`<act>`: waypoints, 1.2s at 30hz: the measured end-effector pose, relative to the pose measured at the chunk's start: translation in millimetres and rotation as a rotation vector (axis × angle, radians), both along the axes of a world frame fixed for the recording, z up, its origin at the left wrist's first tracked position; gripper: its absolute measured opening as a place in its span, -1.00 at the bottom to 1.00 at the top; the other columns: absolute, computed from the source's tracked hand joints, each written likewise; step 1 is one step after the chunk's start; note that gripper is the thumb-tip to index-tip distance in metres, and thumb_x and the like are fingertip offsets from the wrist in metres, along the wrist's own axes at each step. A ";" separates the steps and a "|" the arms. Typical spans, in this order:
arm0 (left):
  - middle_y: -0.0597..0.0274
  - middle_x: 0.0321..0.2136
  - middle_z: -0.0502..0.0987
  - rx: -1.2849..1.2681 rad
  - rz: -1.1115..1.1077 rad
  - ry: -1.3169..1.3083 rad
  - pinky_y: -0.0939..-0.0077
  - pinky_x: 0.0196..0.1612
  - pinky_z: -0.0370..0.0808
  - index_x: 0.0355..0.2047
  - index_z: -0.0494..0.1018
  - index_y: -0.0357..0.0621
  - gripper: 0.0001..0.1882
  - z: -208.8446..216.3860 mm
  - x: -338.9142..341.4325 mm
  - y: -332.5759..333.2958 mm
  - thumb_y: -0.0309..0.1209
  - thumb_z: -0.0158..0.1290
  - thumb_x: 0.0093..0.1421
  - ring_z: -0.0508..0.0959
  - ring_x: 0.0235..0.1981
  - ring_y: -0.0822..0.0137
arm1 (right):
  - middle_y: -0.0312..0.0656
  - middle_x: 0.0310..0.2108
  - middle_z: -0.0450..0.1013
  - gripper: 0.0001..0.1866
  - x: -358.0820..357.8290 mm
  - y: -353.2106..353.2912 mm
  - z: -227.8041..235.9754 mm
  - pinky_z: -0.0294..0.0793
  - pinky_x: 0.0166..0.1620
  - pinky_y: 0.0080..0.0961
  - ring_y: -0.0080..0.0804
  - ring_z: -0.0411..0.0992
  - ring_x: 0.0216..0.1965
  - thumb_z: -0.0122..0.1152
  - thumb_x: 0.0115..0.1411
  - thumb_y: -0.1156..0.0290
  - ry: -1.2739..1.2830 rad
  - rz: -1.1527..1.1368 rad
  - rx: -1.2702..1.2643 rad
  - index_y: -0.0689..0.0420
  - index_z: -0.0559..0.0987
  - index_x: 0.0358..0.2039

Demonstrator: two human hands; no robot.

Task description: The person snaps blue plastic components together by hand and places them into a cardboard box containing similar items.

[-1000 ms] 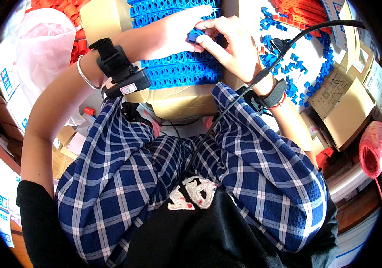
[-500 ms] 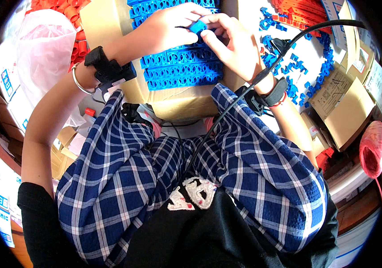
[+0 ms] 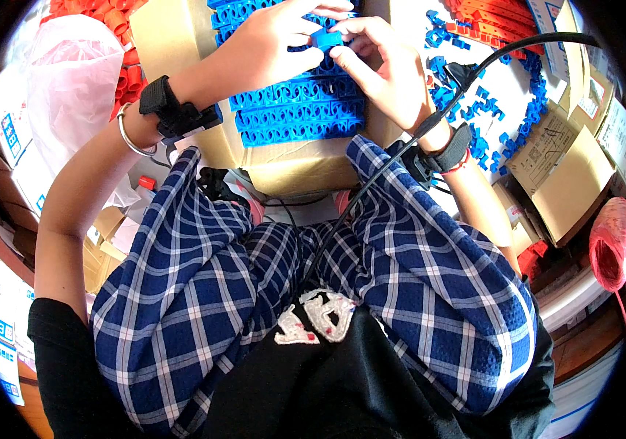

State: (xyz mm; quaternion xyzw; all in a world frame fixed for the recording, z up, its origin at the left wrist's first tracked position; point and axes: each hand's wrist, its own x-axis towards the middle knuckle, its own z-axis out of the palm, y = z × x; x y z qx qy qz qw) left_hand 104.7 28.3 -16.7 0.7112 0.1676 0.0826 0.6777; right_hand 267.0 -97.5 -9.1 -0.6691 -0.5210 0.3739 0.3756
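Note:
Between my two hands is a small blue plastic clip, held over the open cardboard box. From its left side my left hand pinches it, thumb below and fingers bent above. My right hand meets it from the right, with thumb and index finger at its edge. Beneath my hands, rows of similar blue clips lie packed side by side in the box. Part of the held clip is hidden behind my fingers.
Loose blue clips and red strips lie on the right. Red tube-like pieces and a pale plastic bag are on the left. A black cable crosses near my right wrist. Opened cartons stand further right.
The blue clip has turned slightly and moved a little right. My left fingers have lifted and spread a bit, while my right hand has shifted only slightly.

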 end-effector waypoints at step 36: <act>0.01 -0.48 0.52 0.505 -0.190 0.264 0.30 -0.29 0.50 -0.28 0.45 -0.22 -0.74 -39.6 -16.6 14.8 -0.41 0.17 0.01 0.56 -0.39 0.06 | -0.29 -0.42 0.49 -0.84 -16.1 6.6 -22.1 0.41 -0.19 -0.42 -0.35 0.43 -0.25 0.23 0.05 0.31 -0.754 0.281 0.118 0.06 0.62 -0.36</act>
